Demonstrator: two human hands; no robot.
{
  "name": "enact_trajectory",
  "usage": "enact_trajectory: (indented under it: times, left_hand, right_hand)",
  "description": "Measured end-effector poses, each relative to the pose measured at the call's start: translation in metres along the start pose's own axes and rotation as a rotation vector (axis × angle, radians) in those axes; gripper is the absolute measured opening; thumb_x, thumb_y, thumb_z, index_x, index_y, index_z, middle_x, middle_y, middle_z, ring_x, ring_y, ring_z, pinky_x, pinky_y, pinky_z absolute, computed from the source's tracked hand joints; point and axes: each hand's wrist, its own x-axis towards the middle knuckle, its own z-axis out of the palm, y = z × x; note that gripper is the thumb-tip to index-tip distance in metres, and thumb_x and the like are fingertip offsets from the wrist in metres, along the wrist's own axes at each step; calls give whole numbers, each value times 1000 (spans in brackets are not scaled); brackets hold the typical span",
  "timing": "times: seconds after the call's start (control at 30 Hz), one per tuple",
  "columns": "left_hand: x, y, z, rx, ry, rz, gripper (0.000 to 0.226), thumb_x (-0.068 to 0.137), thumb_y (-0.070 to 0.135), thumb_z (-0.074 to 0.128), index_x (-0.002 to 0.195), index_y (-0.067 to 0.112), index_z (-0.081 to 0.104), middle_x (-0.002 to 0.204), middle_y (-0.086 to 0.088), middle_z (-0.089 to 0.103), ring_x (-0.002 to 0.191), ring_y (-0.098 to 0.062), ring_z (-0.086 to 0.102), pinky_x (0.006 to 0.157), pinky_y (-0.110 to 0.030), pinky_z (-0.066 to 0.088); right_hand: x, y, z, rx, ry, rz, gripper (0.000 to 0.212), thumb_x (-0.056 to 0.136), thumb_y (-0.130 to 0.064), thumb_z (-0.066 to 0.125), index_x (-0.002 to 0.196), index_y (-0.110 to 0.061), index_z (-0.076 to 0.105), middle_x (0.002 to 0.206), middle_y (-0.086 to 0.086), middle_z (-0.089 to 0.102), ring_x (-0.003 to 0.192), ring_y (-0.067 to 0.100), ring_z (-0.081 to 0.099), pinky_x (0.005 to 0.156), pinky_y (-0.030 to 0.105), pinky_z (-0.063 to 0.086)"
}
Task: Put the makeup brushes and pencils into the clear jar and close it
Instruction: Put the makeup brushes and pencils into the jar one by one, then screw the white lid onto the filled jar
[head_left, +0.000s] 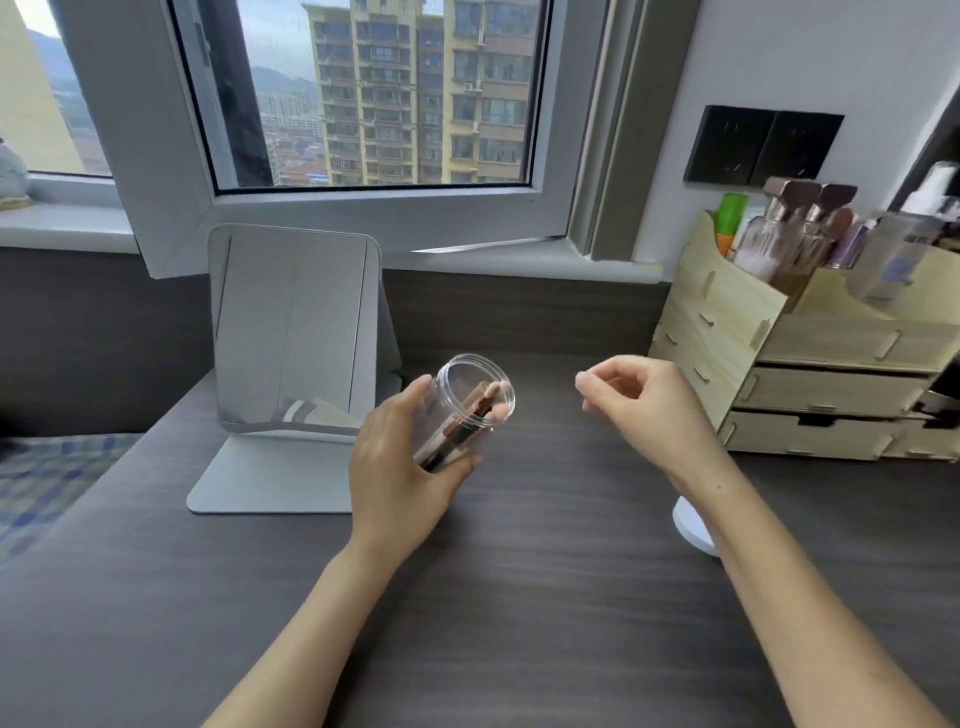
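My left hand (400, 467) grips the clear jar (475, 382), holding it tilted above the dark desk with its open mouth facing up and to the right. Inside it lie makeup brushes (470, 421) with rose-gold ferrules and pale bristle tips near the mouth. To the right of the jar's mouth hovers my right hand (644, 405), fingers loosely curled with thumb and forefinger close together and nothing visible in them. A white round lid (693, 527) lies on the desk, partly hidden under my right forearm.
A grey standing mirror (291, 332) is behind the jar to the left. A wooden drawer organiser (810, 358) full of bottles stands at the right. The dark wooden desk (519, 597) spreads in front; a window ledge runs behind.
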Motion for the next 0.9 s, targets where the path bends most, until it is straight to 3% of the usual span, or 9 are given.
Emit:
enact_trajectory:
  times: [0.03, 0.1, 0.2, 0.33, 0.47, 0.57, 0.9]
  left_hand:
    - [0, 1, 0, -19, 7, -23, 81, 54, 18, 89, 126, 17, 51, 111, 17, 51, 101, 4, 43, 83, -15, 35]
    - [1, 3, 0, -43, 21, -48, 80, 54, 21, 89, 124, 19, 51, 105, 23, 49, 96, -1, 47, 80, -12, 34]
    - [1, 3, 1, -55, 11, -40, 79, 55, 26, 89, 124, 21, 50, 102, 17, 53, 96, -9, 52, 81, -22, 40]
    - [-1, 1, 1, 24, -16, 59, 77, 57, 35, 81, 126, 23, 47, 106, 2, 60, 97, -14, 51, 81, -21, 35]
    - [-3, 0, 0, 156, -20, 159, 68, 63, 39, 73, 124, 19, 52, 105, -7, 61, 94, -20, 49, 79, -26, 34]
    - [-5, -5, 3, 249, -4, 256, 65, 65, 39, 73, 123, 17, 54, 103, -9, 62, 94, -25, 52, 86, -35, 33]
    - [-5, -7, 3, 235, -67, 302, 67, 65, 36, 76, 125, 23, 51, 103, -8, 62, 94, -28, 55, 84, -35, 34]
  right_hand:
    - [-2, 16, -11, -179, -39, 37, 15, 81, -37, 65, 86, -24, 70, 83, -4, 70, 75, 2, 62, 71, 28, 50]
    - [-11, 46, -31, -562, -265, 181, 41, 77, -46, 66, 115, -31, 60, 116, -2, 62, 111, 15, 56, 93, 36, 46]
    - [-27, 74, -45, -813, -516, 361, 66, 74, -44, 69, 134, -33, 44, 137, 0, 48, 129, 22, 42, 102, 37, 40]
    - [-34, 78, -42, -694, -454, 258, 60, 74, -34, 72, 130, -29, 51, 137, -7, 52, 129, 15, 44, 101, 28, 38]
    - [-34, 38, -20, -84, -235, 51, 49, 75, -33, 74, 121, -32, 59, 111, -21, 60, 109, 2, 57, 87, 18, 43]
    - [-31, 12, 2, 257, -221, -51, 44, 78, -28, 73, 119, -33, 58, 117, -15, 64, 108, -3, 59, 91, 18, 48]
    - [-9, -3, 15, 69, -455, -308, 53, 79, -30, 71, 129, -35, 52, 129, -19, 54, 120, -2, 50, 93, 14, 48]
